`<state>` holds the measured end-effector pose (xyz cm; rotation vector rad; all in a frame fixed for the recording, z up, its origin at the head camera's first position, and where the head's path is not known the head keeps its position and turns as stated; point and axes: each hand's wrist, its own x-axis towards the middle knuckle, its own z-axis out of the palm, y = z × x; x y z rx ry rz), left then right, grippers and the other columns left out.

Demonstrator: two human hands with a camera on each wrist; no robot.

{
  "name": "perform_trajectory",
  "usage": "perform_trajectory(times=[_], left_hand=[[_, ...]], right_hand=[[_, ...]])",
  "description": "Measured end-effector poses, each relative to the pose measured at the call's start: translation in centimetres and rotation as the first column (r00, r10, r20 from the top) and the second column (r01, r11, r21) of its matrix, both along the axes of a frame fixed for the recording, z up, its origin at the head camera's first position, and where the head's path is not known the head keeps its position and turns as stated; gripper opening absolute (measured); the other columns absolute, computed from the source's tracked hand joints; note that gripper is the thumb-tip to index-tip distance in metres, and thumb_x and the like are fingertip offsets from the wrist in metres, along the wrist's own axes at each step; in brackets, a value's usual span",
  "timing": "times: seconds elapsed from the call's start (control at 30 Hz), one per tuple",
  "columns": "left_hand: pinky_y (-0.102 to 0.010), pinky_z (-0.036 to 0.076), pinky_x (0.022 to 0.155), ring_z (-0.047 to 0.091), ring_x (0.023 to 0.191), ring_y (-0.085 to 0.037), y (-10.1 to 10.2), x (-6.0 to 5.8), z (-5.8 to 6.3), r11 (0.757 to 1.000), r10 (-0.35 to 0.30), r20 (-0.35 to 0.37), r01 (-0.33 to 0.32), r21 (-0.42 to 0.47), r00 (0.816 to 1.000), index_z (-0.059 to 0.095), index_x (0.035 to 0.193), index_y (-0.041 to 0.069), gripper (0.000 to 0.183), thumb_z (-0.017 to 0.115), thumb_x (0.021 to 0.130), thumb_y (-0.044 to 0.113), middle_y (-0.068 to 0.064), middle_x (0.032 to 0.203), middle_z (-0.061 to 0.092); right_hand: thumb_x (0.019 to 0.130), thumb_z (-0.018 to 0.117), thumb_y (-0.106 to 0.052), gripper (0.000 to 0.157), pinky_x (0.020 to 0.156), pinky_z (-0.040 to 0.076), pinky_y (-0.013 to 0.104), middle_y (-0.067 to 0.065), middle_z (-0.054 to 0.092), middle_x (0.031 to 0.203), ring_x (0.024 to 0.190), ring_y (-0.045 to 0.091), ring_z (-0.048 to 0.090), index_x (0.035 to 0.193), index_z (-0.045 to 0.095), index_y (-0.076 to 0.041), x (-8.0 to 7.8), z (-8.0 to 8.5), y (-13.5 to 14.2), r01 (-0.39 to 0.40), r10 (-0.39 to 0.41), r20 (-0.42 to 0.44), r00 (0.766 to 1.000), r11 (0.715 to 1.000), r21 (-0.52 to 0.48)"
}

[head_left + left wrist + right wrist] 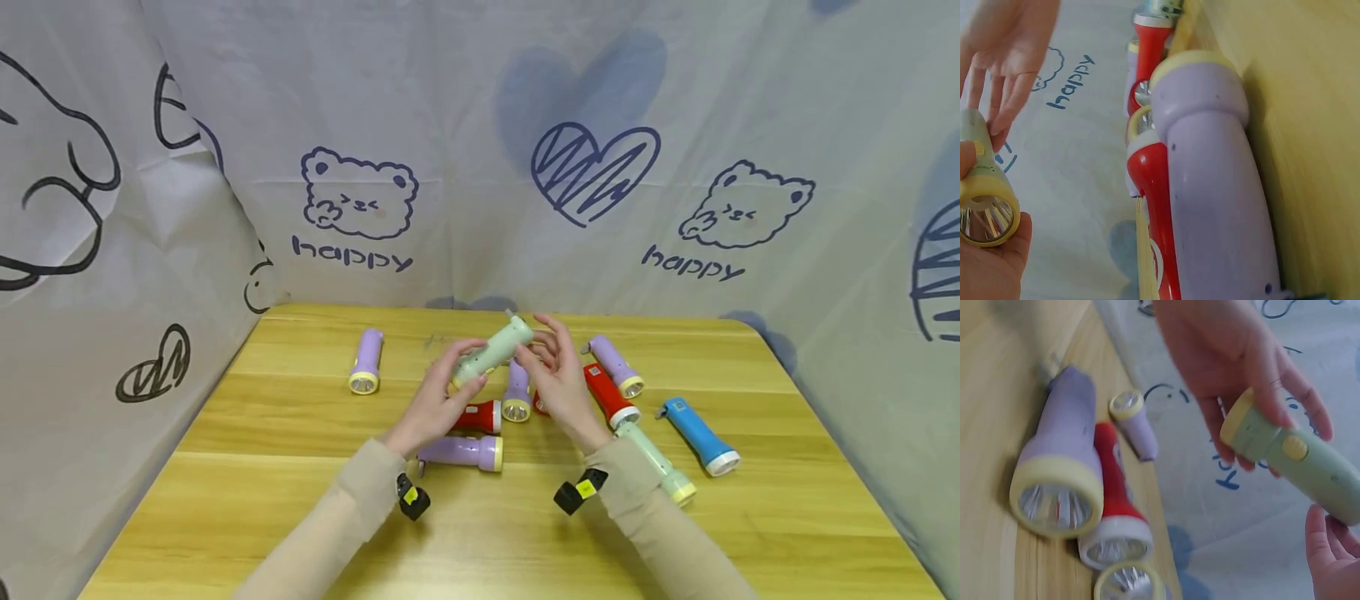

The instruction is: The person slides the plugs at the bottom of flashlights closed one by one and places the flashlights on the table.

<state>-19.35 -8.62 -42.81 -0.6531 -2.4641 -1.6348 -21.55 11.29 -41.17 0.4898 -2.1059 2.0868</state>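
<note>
In the head view my left hand (pixel 435 400) grips a pale green flashlight (pixel 493 350), held above the table and tilted up to the right. The left thumb lies near its yellow head (pixel 1239 425), beside the yellow switch (pixel 1295 448). My right hand (pixel 561 383) is at the tail end, its thumb touching the body and its fingers loosely extended behind. A small tab sticks out of the tail. Below the hands are a purple flashlight (pixel 517 392), a red one (pixel 480 417) and another purple one (pixel 459 452).
A purple flashlight (pixel 367 360) stands off to the left. At right lie a purple (pixel 613 365), a red (pixel 609 393), a blue (pixel 697 435) and a green flashlight (pixel 651 458), the green one partly behind my right sleeve. White printed cloth (pixel 465 125) hangs behind the wooden table (pixel 262 500).
</note>
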Motion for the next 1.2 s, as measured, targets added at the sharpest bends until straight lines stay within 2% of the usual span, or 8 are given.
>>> perform_trajectory(times=[0.1, 0.27, 0.47, 0.67, 0.87, 1.0, 1.1, 1.2], left_hand=[[-0.049, 0.053, 0.097, 0.056, 0.117, -0.03, 0.2, 0.0, -0.2, 0.999, -0.005, -0.052, 0.002, -0.049, 0.999, 0.046, 0.146, 0.019, 0.048, 0.061, 0.1, 0.014, -0.013, 0.138, 0.055], [-0.046, 0.054, 0.098, 0.059, 0.113, -0.027, 0.5, -0.2, 0.0, 0.985, 0.022, -0.161, -0.049, -0.164, 0.987, 0.047, 0.145, 0.014, 0.052, 0.066, 0.097, 0.01, -0.012, 0.133, 0.059], [-0.044, 0.055, 0.094, 0.062, 0.11, -0.027, 1.0, -0.4, 0.4, 0.928, 0.059, -0.296, -0.162, -0.337, 0.953, 0.047, 0.145, 0.009, 0.061, 0.069, 0.088, 0.005, -0.012, 0.129, 0.063], [-0.044, 0.058, 0.086, 0.068, 0.101, -0.027, 1.4, -0.5, 0.3, 0.877, 0.088, -0.304, -0.219, -0.428, 0.948, 0.051, 0.141, 0.008, 0.061, 0.074, 0.085, 0.008, -0.012, 0.12, 0.07], [-0.035, 0.053, 0.067, 0.065, 0.077, -0.019, 1.4, -0.4, -0.3, 0.873, 0.107, -0.361, -0.261, -0.411, 0.926, 0.061, 0.124, 0.009, 0.043, 0.079, 0.087, 0.021, -0.007, 0.095, 0.072], [-0.031, 0.047, 0.06, 0.06, 0.066, -0.015, 1.3, -0.4, -0.6, 0.877, 0.139, -0.377, -0.291, -0.382, 0.916, 0.064, 0.118, 0.009, 0.039, 0.08, 0.085, 0.024, -0.006, 0.082, 0.071], [-0.03, 0.047, 0.06, 0.059, 0.064, -0.015, 1.2, -0.4, -0.7, 0.879, 0.163, -0.368, -0.304, -0.368, 0.915, 0.064, 0.117, 0.007, 0.039, 0.079, 0.085, 0.022, -0.007, 0.082, 0.071], [-0.03, 0.049, 0.059, 0.06, 0.064, -0.016, 1.0, -0.4, -0.8, 0.88, 0.18, -0.357, -0.313, -0.358, 0.916, 0.064, 0.118, 0.005, 0.04, 0.079, 0.084, 0.02, -0.008, 0.083, 0.072]], right_hand=[[0.098, 0.057, 0.004, 0.052, 0.085, 0.057, 0.017, 0.031, 0.057, 0.13, 0.098, 0.001, 0.066, 0.147, 0.038, -0.001, 0.0, 0.1, -0.2, 0.01, -0.009, 0.02, 1.0, 0.999, -0.05], [0.097, 0.057, 0.006, 0.048, 0.083, 0.057, 0.016, 0.034, 0.057, 0.13, 0.095, -0.001, 0.067, 0.142, 0.042, 0.004, 0.0, 0.0, -0.3, 0.023, -0.023, 0.008, 1.0, 0.997, -0.08], [0.097, 0.059, 0.005, 0.048, 0.089, 0.057, 0.017, 0.035, 0.057, 0.132, 0.103, 0.0, 0.067, 0.141, 0.043, 0.006, 0.2, -0.3, -0.5, -0.012, 0.01, -0.028, 1.0, 0.998, -0.069], [0.095, 0.061, 0.006, 0.05, 0.091, 0.057, 0.018, 0.036, 0.057, 0.132, 0.106, 0.001, 0.065, 0.141, 0.043, 0.005, 0.8, -0.4, -0.9, -0.042, 0.039, -0.062, 0.997, 0.998, -0.044], [0.094, 0.065, 0.004, 0.051, 0.093, 0.056, 0.018, 0.028, 0.059, 0.133, 0.113, 0.007, 0.063, 0.14, 0.046, 0.002, 0.9, -0.8, -0.7, -0.026, 0.03, -0.129, 0.991, 0.999, 0.035], [0.091, 0.07, 0.001, 0.052, 0.101, 0.055, 0.026, 0.022, 0.059, 0.137, 0.123, 0.024, 0.06, 0.139, 0.05, 0.001, 0.9, -1.3, -0.3, 0.019, 0.037, -0.298, 0.954, 0.983, 0.181], [0.09, 0.074, -0.002, 0.053, 0.105, 0.054, 0.035, 0.019, 0.059, 0.139, 0.127, 0.032, 0.058, 0.139, 0.053, -0.002, 0.9, -1.8, -0.1, 0.088, 0.041, -0.429, 0.902, 0.958, 0.275], [0.088, 0.075, -0.003, 0.055, 0.105, 0.053, 0.041, 0.019, 0.059, 0.141, 0.128, 0.032, 0.059, 0.139, 0.056, -0.004, 1.0, -2.0, 0.0, 0.169, 0.034, -0.526, 0.85, 0.928, 0.333]])
